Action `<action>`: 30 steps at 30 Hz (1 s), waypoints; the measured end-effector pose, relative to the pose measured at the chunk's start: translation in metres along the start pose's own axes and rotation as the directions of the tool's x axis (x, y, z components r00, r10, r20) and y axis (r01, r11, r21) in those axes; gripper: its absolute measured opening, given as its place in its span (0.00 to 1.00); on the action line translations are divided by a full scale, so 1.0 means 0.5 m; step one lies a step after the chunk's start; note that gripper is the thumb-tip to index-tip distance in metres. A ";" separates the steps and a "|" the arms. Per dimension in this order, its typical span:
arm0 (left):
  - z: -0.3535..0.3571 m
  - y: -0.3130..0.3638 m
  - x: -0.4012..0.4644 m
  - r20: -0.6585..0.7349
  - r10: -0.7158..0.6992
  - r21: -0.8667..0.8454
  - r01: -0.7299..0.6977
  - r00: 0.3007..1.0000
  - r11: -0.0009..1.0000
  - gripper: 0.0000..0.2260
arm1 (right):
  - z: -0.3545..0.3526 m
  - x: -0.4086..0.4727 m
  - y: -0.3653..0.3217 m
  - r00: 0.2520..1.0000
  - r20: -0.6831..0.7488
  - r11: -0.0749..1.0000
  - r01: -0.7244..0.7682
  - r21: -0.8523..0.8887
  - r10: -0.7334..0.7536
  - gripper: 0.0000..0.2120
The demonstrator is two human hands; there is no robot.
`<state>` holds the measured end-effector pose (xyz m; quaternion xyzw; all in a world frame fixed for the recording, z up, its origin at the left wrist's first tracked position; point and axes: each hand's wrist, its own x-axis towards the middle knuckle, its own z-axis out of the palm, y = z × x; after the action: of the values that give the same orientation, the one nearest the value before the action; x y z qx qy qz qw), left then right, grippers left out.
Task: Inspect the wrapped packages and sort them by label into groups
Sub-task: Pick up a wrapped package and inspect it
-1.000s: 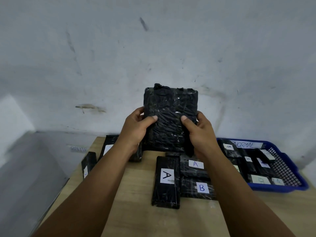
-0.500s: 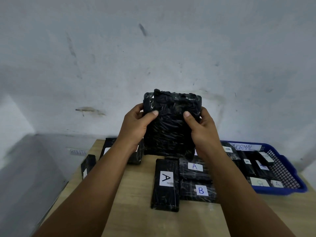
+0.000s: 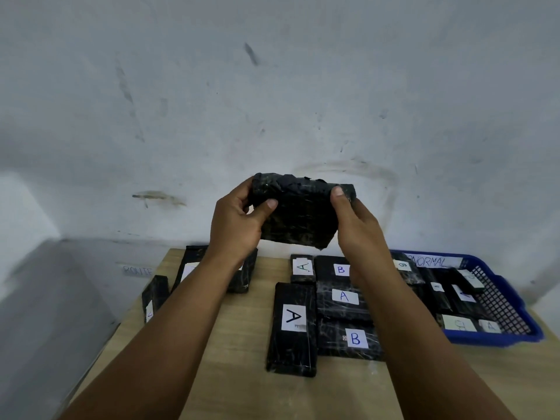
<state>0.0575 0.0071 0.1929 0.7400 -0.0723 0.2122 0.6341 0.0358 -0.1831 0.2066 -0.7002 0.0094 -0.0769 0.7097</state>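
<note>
From the head camera, a wooden table (image 3: 236, 374) is standing against a scuffed, whitish wall (image 3: 272, 101), with a grey floor showing at the left. Both hands are raised above the table's far edge, clamping one black wrapped package (image 3: 298, 218) between them: the left hand (image 3: 235, 225) is gripping its left end with the thumb laid on the near face, and the right hand (image 3: 356, 225) is gripping its right end with the thumb on the top corner. The package is tilting, its crumpled top edge facing the camera.

Below, more black packages are lying on the table: a long one labelled A (image 3: 292, 328), beside it one labelled B (image 3: 351, 339), another A (image 3: 344, 298) behind that, and a small A (image 3: 302, 268) and a B (image 3: 335, 268) further back. A blue basket (image 3: 515, 301) at the right is holding more packages.

The held package's label is not showing. The forearms are covering parts of the packages at the left and of the basket, and the writing on the basket's tag is only partly readable.
</note>
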 end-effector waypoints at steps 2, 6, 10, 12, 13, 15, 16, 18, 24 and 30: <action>0.004 0.009 -0.008 0.011 -0.009 0.093 0.008 1.000 0.996 0.13 | 0.002 -0.001 0.012 0.998 -0.054 0.999 0.039 -0.004 -0.040 0.11; 0.012 0.027 -0.019 -0.001 -0.129 0.097 0.128 0.992 0.987 0.14 | 0.009 -0.003 0.027 0.990 -0.104 0.995 0.093 -0.030 -0.096 0.11; 0.019 0.023 -0.021 -0.081 -0.112 0.040 0.116 0.990 0.992 0.07 | 0.016 -0.009 0.031 0.990 -0.090 0.991 0.096 -0.091 -0.104 0.16; 0.021 0.021 -0.028 -0.046 -0.079 -0.046 0.077 0.996 0.996 0.05 | 0.018 -0.007 0.032 0.992 -0.106 0.986 0.047 -0.159 -0.065 0.27; 0.023 0.018 -0.031 -0.030 -0.058 -0.083 0.055 0.998 0.995 0.05 | 0.018 -0.007 0.030 0.991 -0.125 0.982 0.029 -0.187 -0.053 0.30; 0.026 0.014 -0.035 -0.009 -0.024 -0.132 0.023 1.000 0.991 0.07 | 0.014 -0.007 0.025 0.989 -0.138 0.985 0.028 -0.171 -0.052 0.29; 0.026 0.012 -0.035 -0.007 -0.025 -0.154 0.023 1.000 0.988 0.09 | 0.012 -0.007 0.023 0.990 -0.131 0.988 0.033 -0.153 -0.053 0.27; 0.022 0.004 -0.030 0.003 -0.022 -0.182 0.022 1.000 0.983 0.12 | 0.007 -0.006 0.025 0.993 -0.114 0.997 0.019 -0.077 -0.027 0.23; 0.002 -0.022 -0.024 0.108 0.054 -0.098 -0.044 0.993 0.994 0.22 | -0.002 -0.003 0.035 0.992 -0.115 0.982 -0.038 0.186 0.060 0.10; 0.009 0.002 -0.034 0.071 -0.387 -0.041 0.390 0.919 0.920 0.42 | -0.011 0.007 0.064 0.992 -0.100 0.971 -0.053 0.235 0.078 0.27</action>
<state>0.0427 -0.0001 0.1866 0.7282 0.0508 0.0573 0.6811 0.0419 -0.1889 0.1749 -0.6068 0.0620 -0.0917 0.7871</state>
